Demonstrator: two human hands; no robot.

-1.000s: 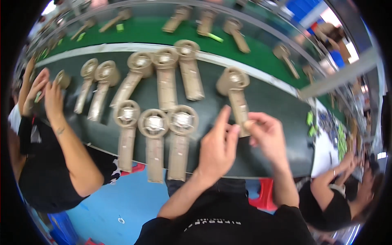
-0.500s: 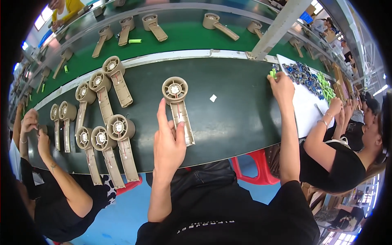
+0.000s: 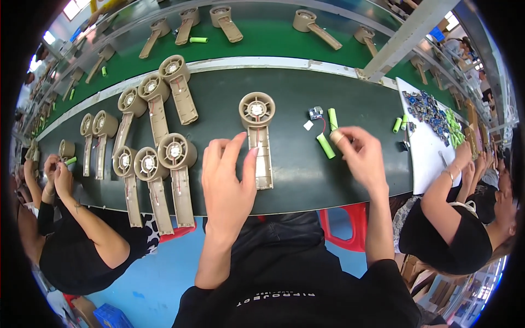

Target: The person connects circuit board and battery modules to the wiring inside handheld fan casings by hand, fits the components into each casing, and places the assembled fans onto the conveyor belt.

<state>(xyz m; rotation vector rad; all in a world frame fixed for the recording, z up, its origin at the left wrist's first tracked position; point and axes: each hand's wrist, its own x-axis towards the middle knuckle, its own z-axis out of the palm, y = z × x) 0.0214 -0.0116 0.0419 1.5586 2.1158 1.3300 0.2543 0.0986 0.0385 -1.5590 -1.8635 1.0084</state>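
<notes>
Green cylinders (image 3: 326,146) arrived, beige spoked fan (image 3: 261,139), left hand (image 3: 225,183) spread, right hand (image 3: 362,158) grip unclear

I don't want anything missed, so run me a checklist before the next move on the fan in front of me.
1. Fan lying with its hollow handle facing up: ok.
2. Handle free of green batteries: ok, two lie on the table to its right.
3. Left hand closed around the handle: not ok, it is open at the handle's left side.
4. Right hand gripping a battery: cannot tell, its fingertips overlap them.
5. Circuit board inside the handle: not ok, it lies apart.
</notes>
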